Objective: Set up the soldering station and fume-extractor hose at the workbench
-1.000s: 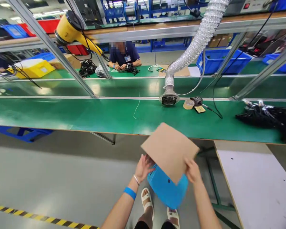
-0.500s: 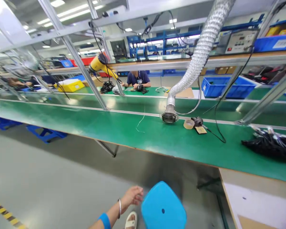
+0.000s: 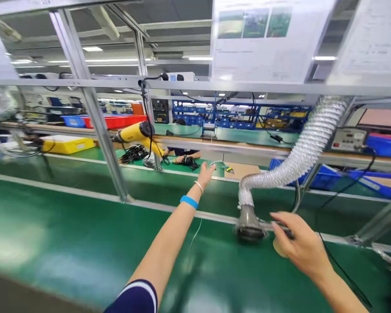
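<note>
Hands stretched out over the green tabletop [image 3: 84, 243], nothing grasped yet.
Left hand [image 3: 206, 173] reaches far across, fingers loosely spread and holding nothing, toward a white cable [image 3: 219, 164] on the far side. Right hand [image 3: 299, 245] hovers loosely curled, empty as far as shows, just beside the extraction hose nozzle [image 3: 249, 224] and a tape roll [image 3: 278, 248] partly hidden under it.
</note>
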A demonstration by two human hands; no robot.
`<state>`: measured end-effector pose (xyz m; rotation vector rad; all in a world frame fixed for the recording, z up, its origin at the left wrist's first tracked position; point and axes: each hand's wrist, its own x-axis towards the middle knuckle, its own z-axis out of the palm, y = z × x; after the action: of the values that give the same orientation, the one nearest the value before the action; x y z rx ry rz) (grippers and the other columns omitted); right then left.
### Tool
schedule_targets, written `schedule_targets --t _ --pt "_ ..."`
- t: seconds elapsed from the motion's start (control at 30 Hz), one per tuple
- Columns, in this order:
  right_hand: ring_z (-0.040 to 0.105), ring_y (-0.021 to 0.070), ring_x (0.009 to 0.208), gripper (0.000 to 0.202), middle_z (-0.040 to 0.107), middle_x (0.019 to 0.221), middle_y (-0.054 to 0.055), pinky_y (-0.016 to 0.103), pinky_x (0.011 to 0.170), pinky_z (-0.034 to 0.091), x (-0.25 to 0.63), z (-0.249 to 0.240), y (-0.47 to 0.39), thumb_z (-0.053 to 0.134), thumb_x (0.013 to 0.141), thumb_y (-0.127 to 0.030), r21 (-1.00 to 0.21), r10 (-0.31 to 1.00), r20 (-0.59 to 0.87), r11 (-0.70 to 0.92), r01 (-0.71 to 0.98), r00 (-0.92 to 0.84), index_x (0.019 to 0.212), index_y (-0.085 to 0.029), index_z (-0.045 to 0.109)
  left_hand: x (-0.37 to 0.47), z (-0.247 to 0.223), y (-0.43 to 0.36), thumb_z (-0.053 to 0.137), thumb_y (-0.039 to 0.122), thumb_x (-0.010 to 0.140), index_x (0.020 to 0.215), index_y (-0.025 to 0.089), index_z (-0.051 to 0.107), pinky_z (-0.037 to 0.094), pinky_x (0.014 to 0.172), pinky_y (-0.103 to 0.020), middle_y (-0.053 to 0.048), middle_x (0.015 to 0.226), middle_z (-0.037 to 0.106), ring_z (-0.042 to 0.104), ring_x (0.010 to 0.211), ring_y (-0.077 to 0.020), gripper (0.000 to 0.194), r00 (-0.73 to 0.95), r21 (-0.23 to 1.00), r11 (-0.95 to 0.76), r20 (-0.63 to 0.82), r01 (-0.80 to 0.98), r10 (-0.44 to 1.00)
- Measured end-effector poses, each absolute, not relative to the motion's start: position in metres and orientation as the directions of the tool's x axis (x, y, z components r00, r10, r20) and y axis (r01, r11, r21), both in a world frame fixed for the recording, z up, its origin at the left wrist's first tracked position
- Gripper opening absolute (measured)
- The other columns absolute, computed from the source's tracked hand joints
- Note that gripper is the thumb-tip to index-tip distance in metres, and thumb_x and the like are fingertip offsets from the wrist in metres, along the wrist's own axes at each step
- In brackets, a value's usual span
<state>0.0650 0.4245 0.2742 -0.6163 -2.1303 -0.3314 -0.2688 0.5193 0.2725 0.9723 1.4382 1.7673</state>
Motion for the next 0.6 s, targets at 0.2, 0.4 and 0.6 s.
schedule_targets --t 0.2,0.4,0.6 --pt "0.046 0.0192 0.11 0.037 0.057 0.113 0.006 0.035 0.099 0.037 -0.205 0.461 0.589 0.041 0.09 -0.035 0.108 0.454 0.609 0.764 0.636 -0.65 0.113 -0.013 0.059 -0.299 0.277 0.535 0.044 0.046 0.089 0.098 0.004 0.057 0.044 0.076 -0.029 -0.004 0.064 0.051 0.056 0.066 -0.0144 0.046 -0.238 0.947 -0.276 0.234 -0.163 0.943" --pt "0.046 0.03 0.114 0.083 0.058 0.104 0.015 0.059 0.104 0.011 -0.274 0.5 0.622 0.008 0.09 -0.065 0.16 0.816 0.226 0.508 0.846 -0.533 0.101 -0.008 0.067 -0.312 0.272 0.472 0.049 0.069 0.077 0.089 0.007 0.054 0.04 0.055 -0.022 -0.001 0.058 0.046 0.05 0.051 -0.0097 0.063 -0.049 0.917 -0.195 0.19 -0.348 0.98" --pt "0.04 0.0297 0.121 0.07 0.059 0.096 0.013 0.058 0.101 0.018 -0.255 0.493 0.587 0.016 0.093 -0.058 0.13 0.689 0.494 0.544 0.829 -0.53 0.096 -0.011 0.068 -0.306 0.285 0.466 0.049 0.069 0.077 0.089 0.008 0.053 0.041 0.052 -0.022 0.0 0.058 0.045 0.049 0.049 -0.0095 0.062 0.075 0.912 -0.105 0.146 -0.397 0.986"
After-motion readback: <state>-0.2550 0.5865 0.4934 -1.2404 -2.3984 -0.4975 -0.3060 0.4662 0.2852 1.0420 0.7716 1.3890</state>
